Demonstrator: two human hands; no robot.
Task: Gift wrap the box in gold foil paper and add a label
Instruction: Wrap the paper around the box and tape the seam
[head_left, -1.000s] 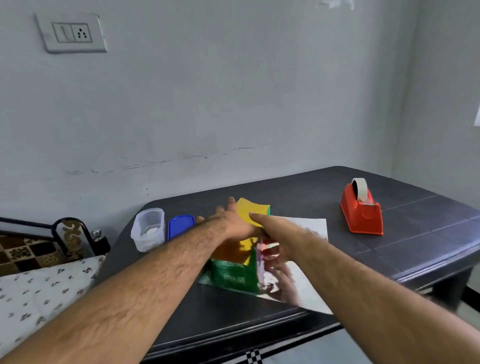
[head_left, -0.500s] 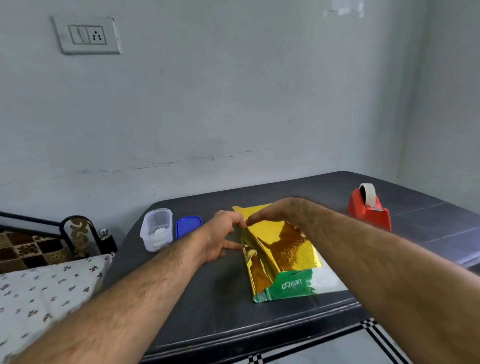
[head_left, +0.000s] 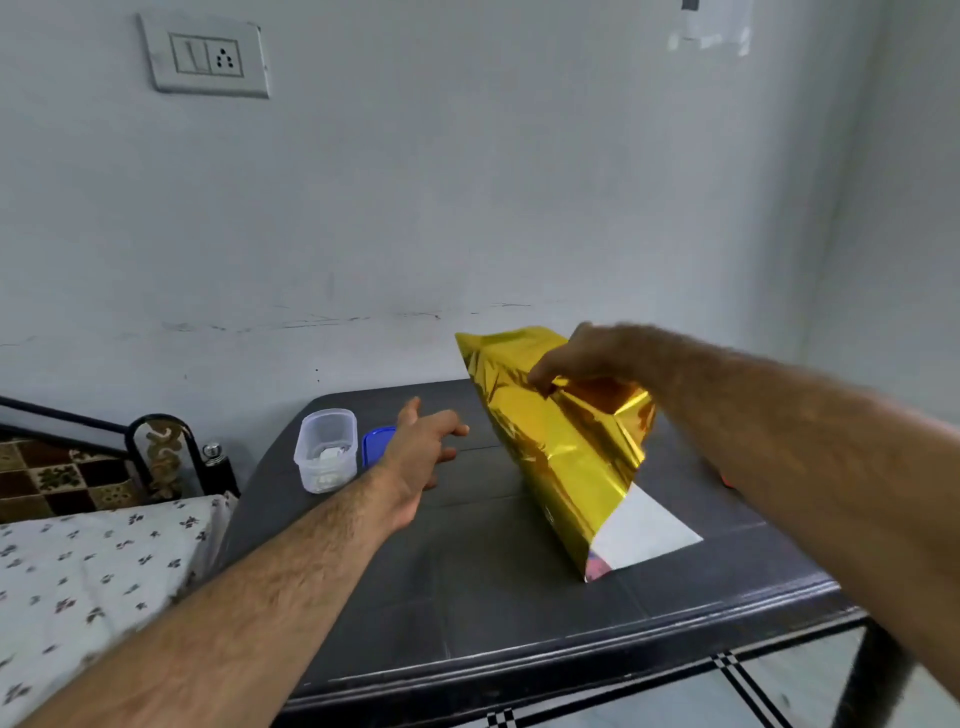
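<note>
Foil (head_left: 566, 447) in right-hand (head_left: 582, 358) pinch

A grey-white wall (head_left: 467, 208) with a switch plate (head_left: 205, 56) at upper left is seen behind a dark desk (head_left: 467, 597); a bed (head_left: 93, 571) is placed lower left.
</note>
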